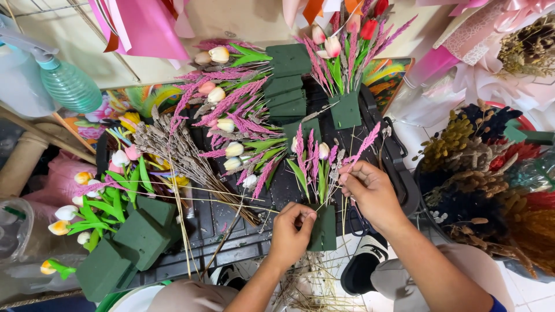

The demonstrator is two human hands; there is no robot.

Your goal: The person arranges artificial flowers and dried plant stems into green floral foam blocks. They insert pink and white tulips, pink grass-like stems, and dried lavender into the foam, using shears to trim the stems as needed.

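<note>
The small foam block (324,228) of dark green floral foam sits in the grasp of the left hand (291,231), which wraps around its left side and holds it upright just above the person's knees. From its top rise several pink feathery sprays (304,151), a few green leaves and one pale tulip (324,151), so the arrangement is partly filled; judged against the fuller pieces nearby, it still looks sparse. The right hand (370,190) is just above and to the right of the left, its fingertips pinched on a thin stem (363,147) of pink spray near the top of the bunch, apparently setting it in among the others.

Beyond the hands, on the black tray (399,173) that serves as the desk, a finished-looking block (345,110) stands straight ahead, thick with pink sprays and red and cream tulips. To the left of it lie more filled blocks in a row (231,115), their flowers pointing left. Further left of the left hand lies a bundle of dried brown stalks (173,147), then bare foam blocks with tulips (127,231). Far left stands a green spray bottle (66,84). Right of the right hand a tub of dried flowers (491,162) holds yellow, dark and red stems. Loose straw lies below the hands, on the floor.
</note>
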